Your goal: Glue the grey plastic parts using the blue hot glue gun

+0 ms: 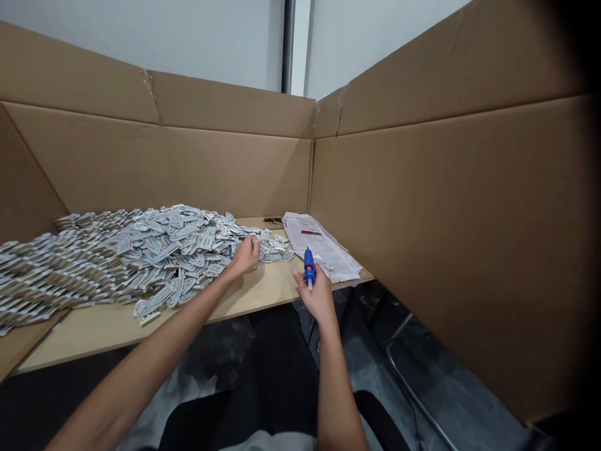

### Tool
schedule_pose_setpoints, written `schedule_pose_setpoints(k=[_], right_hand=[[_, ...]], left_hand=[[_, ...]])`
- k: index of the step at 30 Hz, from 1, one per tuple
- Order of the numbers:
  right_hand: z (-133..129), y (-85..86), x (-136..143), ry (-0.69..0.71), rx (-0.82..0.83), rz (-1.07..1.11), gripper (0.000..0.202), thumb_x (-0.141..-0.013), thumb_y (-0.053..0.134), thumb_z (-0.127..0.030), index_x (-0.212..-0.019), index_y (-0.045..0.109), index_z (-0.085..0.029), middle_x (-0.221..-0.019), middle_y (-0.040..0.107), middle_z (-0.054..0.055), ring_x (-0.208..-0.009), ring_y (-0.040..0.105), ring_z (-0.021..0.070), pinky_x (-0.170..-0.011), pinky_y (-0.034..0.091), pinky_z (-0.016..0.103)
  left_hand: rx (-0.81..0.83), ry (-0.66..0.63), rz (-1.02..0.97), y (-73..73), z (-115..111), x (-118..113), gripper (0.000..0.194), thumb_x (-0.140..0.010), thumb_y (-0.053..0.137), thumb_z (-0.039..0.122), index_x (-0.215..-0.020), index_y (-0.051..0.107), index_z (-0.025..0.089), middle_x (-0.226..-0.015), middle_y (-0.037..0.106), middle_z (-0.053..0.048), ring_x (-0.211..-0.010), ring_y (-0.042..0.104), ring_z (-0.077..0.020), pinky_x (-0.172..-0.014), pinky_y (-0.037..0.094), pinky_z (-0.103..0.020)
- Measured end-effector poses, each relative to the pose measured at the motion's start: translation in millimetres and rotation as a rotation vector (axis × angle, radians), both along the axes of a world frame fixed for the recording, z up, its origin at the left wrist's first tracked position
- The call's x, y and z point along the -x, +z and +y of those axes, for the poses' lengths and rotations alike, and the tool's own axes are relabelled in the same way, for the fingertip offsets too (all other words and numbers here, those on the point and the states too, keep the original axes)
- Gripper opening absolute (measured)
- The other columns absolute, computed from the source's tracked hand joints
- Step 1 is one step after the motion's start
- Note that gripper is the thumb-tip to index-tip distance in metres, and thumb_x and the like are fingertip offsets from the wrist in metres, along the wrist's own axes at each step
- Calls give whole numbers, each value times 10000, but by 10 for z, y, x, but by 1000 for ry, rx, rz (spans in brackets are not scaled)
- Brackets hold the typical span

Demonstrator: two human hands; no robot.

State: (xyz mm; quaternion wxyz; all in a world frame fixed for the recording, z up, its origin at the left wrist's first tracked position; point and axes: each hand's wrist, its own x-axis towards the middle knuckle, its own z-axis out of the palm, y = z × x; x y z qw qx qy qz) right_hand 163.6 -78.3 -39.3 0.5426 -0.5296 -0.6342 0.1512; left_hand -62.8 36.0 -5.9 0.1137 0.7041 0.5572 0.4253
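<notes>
Low over the table [263, 292], my right hand [322, 293] grips the blue glue gun [309, 268], forearm reaching straight forward, nozzle pointing away from me. My left arm slants inward, its hand [246, 255] curled beside the heap of grey pieces [173, 241]; whether those fingers pinch anything, I can't tell. Beyond stands a cardboard wall [225, 163].

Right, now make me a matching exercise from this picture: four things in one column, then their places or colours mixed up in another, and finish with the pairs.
Column one:
1. Handheld tool
2. Pen-like item
3. Paper sheets
4. Left hand

Column two:
A. Red, lying on printed pages
B. By the heap of grey pieces
C. Blue, in the right hand
D. Printed, at the table's right end

Pairs: 1-C, 2-A, 3-D, 4-B.
</notes>
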Motion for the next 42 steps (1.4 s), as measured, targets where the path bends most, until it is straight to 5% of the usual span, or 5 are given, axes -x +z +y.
schedule_pose_setpoints(k=[6,16,26,32,42], right_hand=[[401,110,145,17,149,-412,365,-807,686,-191,-1163,606,-171,-1076,722,147,-1000,677,291,-819,467,316],[767,216,366,124,373,-624,206,-633,787,-128,-805,685,-177,-931,747,127,-872,697,288,-683,459,285],[694,249,328,199,235,-380,124,-858,605,-247,-902,689,-167,-872,735,46,-776,667,189,-707,498,260],[657,151,465,249,31,96,189,-804,643,-318,-911,676,-166,-893,732,64,-826,680,220,-827,530,344],[502,-15,559,218,55,169,248,-813,631,-382,-914,669,-158,-920,727,93,-854,675,242,-828,522,358]], left_hand=[[332,-98,-707,-111,-455,79,331,-846,700,420,-935,474,195,-720,702,-45,-616,679,-168,-630,527,-283],[237,-97,-651,-416,-855,138,456,-648,823,543,-663,580,158,-549,565,26,-506,509,-113,-498,373,-223],[327,-284,-965,-463,-855,108,456,-727,811,498,-902,529,185,-819,690,-26,-742,717,-218,-607,573,-312],[362,-346,-846,-454,-910,103,330,-759,797,347,-887,567,147,-727,717,-60,-532,579,-98,-547,462,-219],[358,-360,-923,-477,-897,65,379,-702,828,317,-978,636,143,-891,734,-102,-638,655,-148,-503,408,-212]])
